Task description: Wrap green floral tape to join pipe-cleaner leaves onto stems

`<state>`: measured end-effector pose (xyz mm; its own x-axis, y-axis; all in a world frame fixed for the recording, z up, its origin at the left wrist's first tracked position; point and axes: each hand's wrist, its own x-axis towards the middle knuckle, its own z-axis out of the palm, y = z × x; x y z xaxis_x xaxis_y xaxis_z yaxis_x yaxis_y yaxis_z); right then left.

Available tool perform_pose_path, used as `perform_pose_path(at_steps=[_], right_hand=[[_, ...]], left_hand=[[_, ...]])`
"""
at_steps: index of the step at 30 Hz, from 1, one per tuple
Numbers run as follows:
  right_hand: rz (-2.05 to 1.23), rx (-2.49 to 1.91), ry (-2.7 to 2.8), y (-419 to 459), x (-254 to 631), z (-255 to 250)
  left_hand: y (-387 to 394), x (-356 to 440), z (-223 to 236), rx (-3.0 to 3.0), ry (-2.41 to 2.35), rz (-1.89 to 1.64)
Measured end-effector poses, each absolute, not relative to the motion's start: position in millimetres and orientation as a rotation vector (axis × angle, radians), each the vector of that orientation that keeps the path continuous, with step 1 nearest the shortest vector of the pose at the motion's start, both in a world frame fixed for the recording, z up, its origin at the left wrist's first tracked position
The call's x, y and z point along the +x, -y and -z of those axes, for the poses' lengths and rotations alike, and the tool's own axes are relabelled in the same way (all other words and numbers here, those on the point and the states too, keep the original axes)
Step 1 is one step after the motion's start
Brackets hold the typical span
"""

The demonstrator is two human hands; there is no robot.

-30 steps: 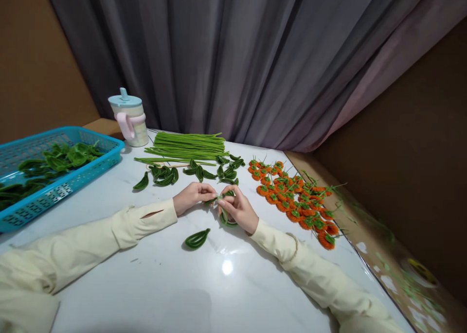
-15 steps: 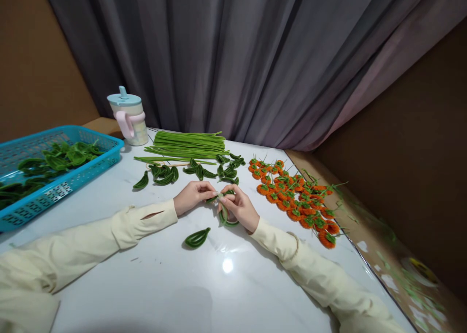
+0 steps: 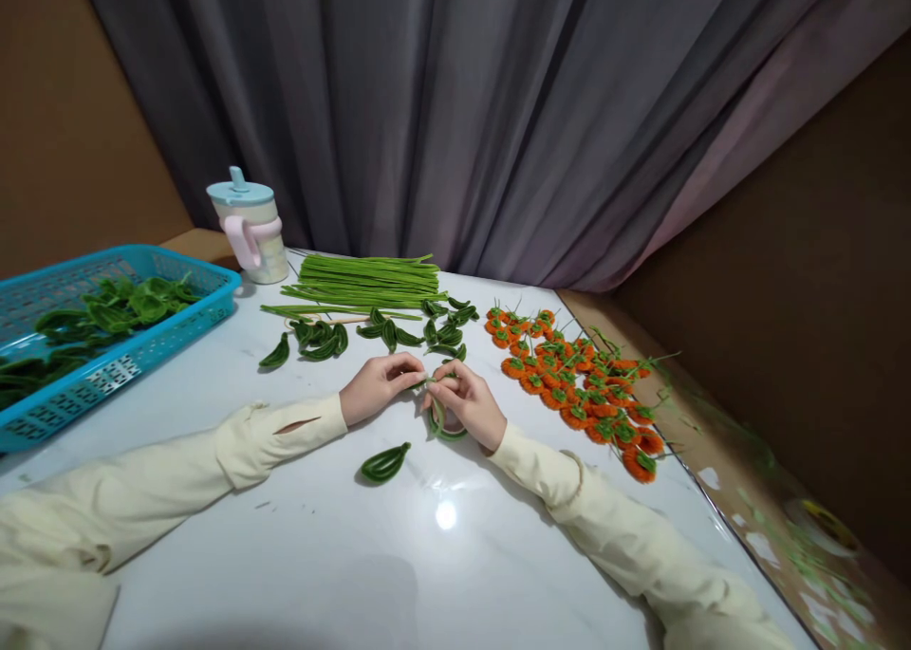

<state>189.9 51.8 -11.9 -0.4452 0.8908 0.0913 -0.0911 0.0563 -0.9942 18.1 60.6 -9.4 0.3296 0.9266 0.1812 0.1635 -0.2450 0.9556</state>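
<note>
My left hand [image 3: 382, 384] and my right hand [image 3: 470, 401] meet over the middle of the table, fingertips almost touching. Both pinch a green pipe cleaner [image 3: 436, 420], part of which curls in a loop below my right fingers. Its pinched part is mostly hidden by the fingertips. Closer to me lies a dark green pipe-cleaner leaf [image 3: 385, 463] made of nested loops. Beyond my hands, several similar leaves [image 3: 389, 333] are scattered in small groups.
A bundle of light green pipe cleaners [image 3: 366, 282] lies at the back. To the left stand a blue basket [image 3: 177, 320] holding green leaves and a lidded cup [image 3: 250, 232]. Orange pipe-cleaner flowers [image 3: 569, 375] cover the right side. A grey curtain [image 3: 441, 109] hangs behind.
My fingertips have shifted only slightly around the pipe cleaner, both hands still pinching it. The things on the table lie as before.
</note>
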Motion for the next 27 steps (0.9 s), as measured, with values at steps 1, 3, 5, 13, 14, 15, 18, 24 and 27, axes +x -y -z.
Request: perform_pose_path(at_steps=[1,3,5,13,14,15,18,24,27], right_hand=[[-1.516,-0.831,1.511,-52.0,190.1,12.3],[-1.52,-0.815,1.502,-52.1,190.2,12.8],[-1.523,-0.807,1.492,-51.8,190.0,12.6],[-1.536,-0.81,1.463,-51.4,189.9,11.5],[-1.539,-0.808,1.465,-51.5,190.0,11.9],[-1.542,-0.805,1.466,-51.7,190.1,12.2],[-1.538,-0.805,1.477,-51.3,190.2,12.6],[-1.512,-0.848,1.518,-48.9,189.3,10.8],[-1.492,-0.853,1.528,-48.2,188.6,9.8]], left_hand=[[-60.0,18.1,8.7,1.69,-1.0,-1.021],[-59.2,18.2,7.2,1.747,-1.009,-1.018],[-58.4,18.4,5.8,1.775,-1.023,-1.019],[-54.2,18.8,2.6,1.906,-1.053,-1.097],[-53.9,18.6,2.3,1.928,-1.055,-1.095],[-53.8,18.3,2.1,1.948,-1.055,-1.095],[-53.9,17.7,1.5,1.979,-1.052,-1.107],[-54.8,19.2,2.5,1.842,-1.078,-1.076],[-55.5,20.8,3.7,1.729,-1.084,-1.023]])
